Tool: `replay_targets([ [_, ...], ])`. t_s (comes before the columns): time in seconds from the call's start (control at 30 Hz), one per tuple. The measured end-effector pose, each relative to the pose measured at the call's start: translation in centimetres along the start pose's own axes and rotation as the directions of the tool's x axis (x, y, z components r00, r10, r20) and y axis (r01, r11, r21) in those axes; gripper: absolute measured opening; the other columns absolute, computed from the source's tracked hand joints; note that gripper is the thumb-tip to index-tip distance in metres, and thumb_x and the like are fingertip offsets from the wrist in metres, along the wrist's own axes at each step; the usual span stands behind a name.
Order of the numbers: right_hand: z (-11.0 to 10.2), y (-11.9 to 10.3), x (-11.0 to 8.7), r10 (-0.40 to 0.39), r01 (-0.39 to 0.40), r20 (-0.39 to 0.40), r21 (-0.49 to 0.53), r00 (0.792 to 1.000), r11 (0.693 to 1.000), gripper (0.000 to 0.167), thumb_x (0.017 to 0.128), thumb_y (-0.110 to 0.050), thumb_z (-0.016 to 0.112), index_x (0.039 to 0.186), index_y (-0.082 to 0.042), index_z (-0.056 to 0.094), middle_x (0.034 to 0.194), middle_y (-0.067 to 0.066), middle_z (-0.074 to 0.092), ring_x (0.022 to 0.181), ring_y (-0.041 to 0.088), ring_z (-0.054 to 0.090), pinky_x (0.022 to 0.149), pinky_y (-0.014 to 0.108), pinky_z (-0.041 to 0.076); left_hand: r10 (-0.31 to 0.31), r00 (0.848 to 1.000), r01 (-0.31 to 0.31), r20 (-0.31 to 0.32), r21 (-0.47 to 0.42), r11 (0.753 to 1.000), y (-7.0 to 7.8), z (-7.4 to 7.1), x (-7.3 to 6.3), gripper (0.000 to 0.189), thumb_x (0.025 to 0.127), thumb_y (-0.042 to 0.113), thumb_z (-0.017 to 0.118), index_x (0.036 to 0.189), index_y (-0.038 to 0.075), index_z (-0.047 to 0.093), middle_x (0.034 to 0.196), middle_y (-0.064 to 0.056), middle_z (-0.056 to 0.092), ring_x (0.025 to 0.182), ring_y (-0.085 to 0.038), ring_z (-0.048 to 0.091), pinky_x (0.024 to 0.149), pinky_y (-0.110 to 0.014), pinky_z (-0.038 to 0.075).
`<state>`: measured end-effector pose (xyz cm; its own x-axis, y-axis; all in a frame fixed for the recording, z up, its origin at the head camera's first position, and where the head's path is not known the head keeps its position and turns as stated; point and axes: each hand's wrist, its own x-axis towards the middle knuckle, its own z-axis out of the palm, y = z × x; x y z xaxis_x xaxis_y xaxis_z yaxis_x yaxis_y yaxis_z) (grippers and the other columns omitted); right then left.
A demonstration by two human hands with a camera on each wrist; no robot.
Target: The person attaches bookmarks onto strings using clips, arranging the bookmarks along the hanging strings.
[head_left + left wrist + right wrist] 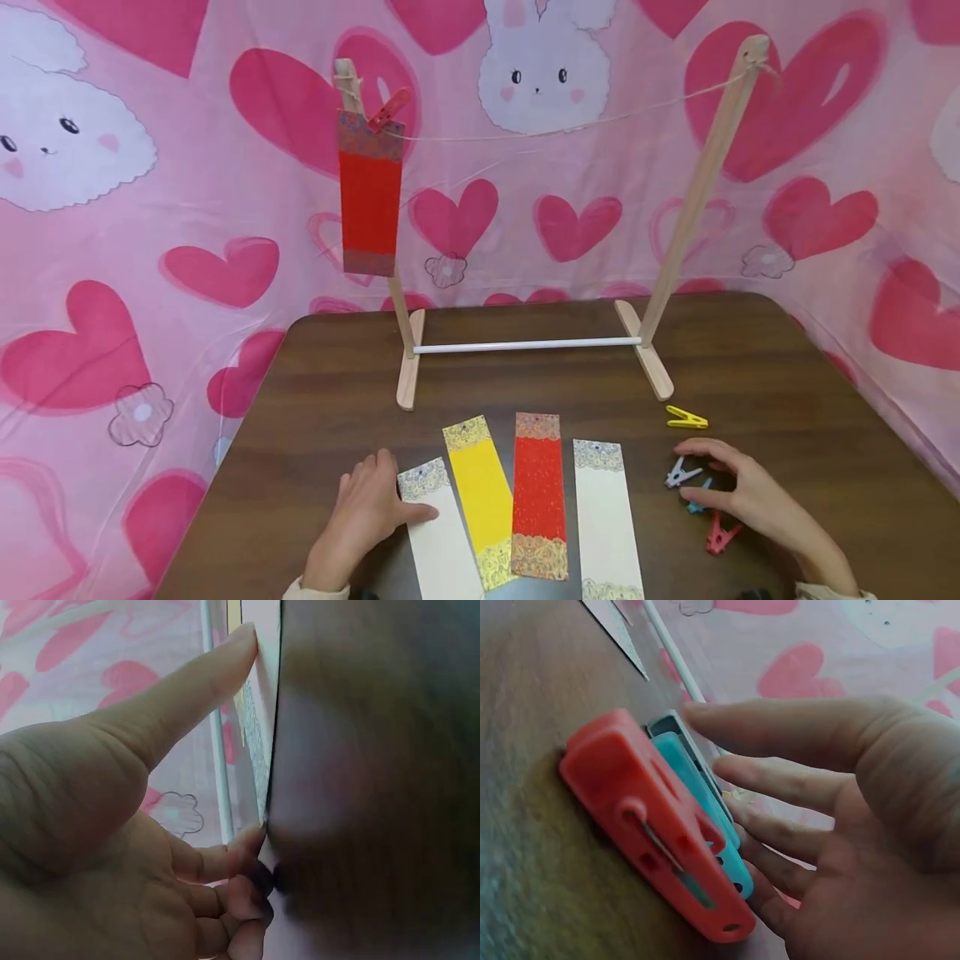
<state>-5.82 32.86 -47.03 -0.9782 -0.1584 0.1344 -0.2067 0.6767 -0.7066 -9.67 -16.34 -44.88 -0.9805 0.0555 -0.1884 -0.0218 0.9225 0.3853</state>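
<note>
1. Over at the left, the left hand [367,504] sits on the brown table [247,533], fingers loosely bent, clenching nothing, thumb reaching across the edge of a slanted white strip [444,533].
2. Just above, look: a hanging red strip [371,200], caught on the string [525,136] by an upper red clothespin [390,109], beside the left post of the wooden rack [693,208].
3. Next along, a yellow strip [477,492] leans, its lower part lapped by a flat red strip [538,492].
4. Then, apart, another white strip [607,521].
5. And out right, the right hand [757,500] curves loosely, thumb and forefinger parted, grasping nothing, around a pale gray clothespin [681,475]; contact I can't tell. Beside that lie a blue clothespin [697,505] and a lower red clothespin [721,536]; a yellow clothespin [687,418] lies farther back.
</note>
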Motion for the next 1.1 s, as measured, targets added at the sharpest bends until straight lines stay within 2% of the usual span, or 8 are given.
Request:
replay_targets([
  [0.13,0.0,0.1,-0.5,-0.067,0.066,0.037,0.028,0.997,0.997,0.052,0.078,-0.02,0.086,0.125,-0.015,0.063,0.124,0.002,0.059,0.106,0.0,0.052,0.087,0.008,0.037,0.027,1.0,-0.027,0.015,-0.027,0.999,0.0,-0.3,-0.1,0.073,0.056,0.051,0.094,0.093,0.004,0.052,0.086,-0.009,0.051,0.084,-0.029,0.049,0.082,-0.051,0.04],
  [0.23,0.0,0.2,-0.6,-0.089,0.088,0.04,0.036,0.995,0.995,0.053,0.078,-0.018,0.085,0.126,-0.015,0.063,0.124,0.001,0.059,0.106,0.0,0.053,0.087,0.008,0.037,0.038,0.999,-0.033,0.025,-0.167,0.985,-0.2,-0.6,-0.1,0.063,0.064,0.039,0.094,0.094,0.008,0.047,0.08,-0.006,0.048,0.076,-0.024,0.048,0.071,-0.042,0.044],
  [0.3,-0.1,0.1,-0.7,-0.098,0.096,0.043,0.038,0.994,0.995,0.053,0.078,-0.017,0.085,0.126,-0.014,0.063,0.123,0.001,0.059,0.105,0.001,0.053,0.086,0.009,0.038,0.042,0.999,-0.033,0.026,-0.296,0.954,-0.3,-0.9,0.1,0.058,0.069,0.028,0.092,0.097,0.009,0.044,0.076,-0.004,0.048,0.067,-0.02,0.047,0.061,-0.034,0.042],
  [0.4,0.0,0.0,-0.8,-0.093,0.092,0.037,0.029,0.995,0.995,0.052,0.078,-0.017,0.085,0.126,-0.014,0.064,0.123,0.003,0.059,0.104,0.003,0.053,0.085,0.011,0.039,0.057,0.998,-0.039,0.025,-0.468,0.883,-0.5,-1.2,0.3,0.052,0.076,0.013,0.086,0.105,0.008,0.043,0.068,-0.004,0.051,0.052,-0.017,0.043,0.049,-0.029,0.038],
  [0.67,0.7,0.5,-0.2,-0.073,0.07,-0.042,-0.061,0.996,0.996,0.042,0.076,-0.014,0.086,0.114,-0.015,0.07,0.106,-0.001,0.063,0.091,0.003,0.055,0.075,0.019,0.046,0.006,0.999,-0.033,-0.042,-0.687,0.726,-0.9,-1.8,1.0,0.051,0.083,-0.003,0.076,0.124,0.008,0.048,0.066,-0.005,0.056,0.054,-0.015,0.043,0.051,-0.025,0.036],
  [0.8,1.0,0.3,0.0,-0.046,0.032,-0.109,-0.129,0.993,0.991,0.036,0.072,-0.013,0.088,0.104,-0.015,0.072,0.096,-0.005,0.065,0.084,0.001,0.055,0.071,0.02,0.046,-0.028,0.996,-0.043,-0.086,-0.724,0.688,-1.3,-1.8,1.5,0.05,0.083,-0.005,0.074,0.124,0.006,0.048,0.07,-0.007,0.059,0.059,-0.016,0.049,0.055,-0.024,0.037],
  [0.97,0.9,-0.5,0.3,0.121,-0.136,-0.106,-0.151,0.987,0.979,0.031,0.077,-0.028,0.086,0.101,-0.016,0.07,0.092,-0.003,0.065,0.078,0.002,0.056,0.067,0.024,0.047,-0.032,0.994,-0.058,-0.106,-0.749,0.66,-1.5,-1.7,1.6,0.049,0.084,-0.005,0.073,0.124,0.006,0.048,0.072,-0.009,0.061,0.059,-0.016,0.052,0.055,-0.024,0.037],
  [1.1,0.7,-0.8,0.4,0.178,-0.192,-0.118,-0.12,0.977,0.974,0.031,0.082,-0.031,0.083,0.104,-0.013,0.069,0.088,-0.001,0.067,0.072,0.003,0.06,0.064,0.024,0.046,-0.033,0.991,-0.079,-0.128,-0.776,0.625,-1.5,-1.8,1.6,0.049,0.085,-0.005,0.072,0.126,0.004,0.047,0.074,-0.009,0.063,0.06,-0.016,0.056,0.056,-0.023,0.039],
])
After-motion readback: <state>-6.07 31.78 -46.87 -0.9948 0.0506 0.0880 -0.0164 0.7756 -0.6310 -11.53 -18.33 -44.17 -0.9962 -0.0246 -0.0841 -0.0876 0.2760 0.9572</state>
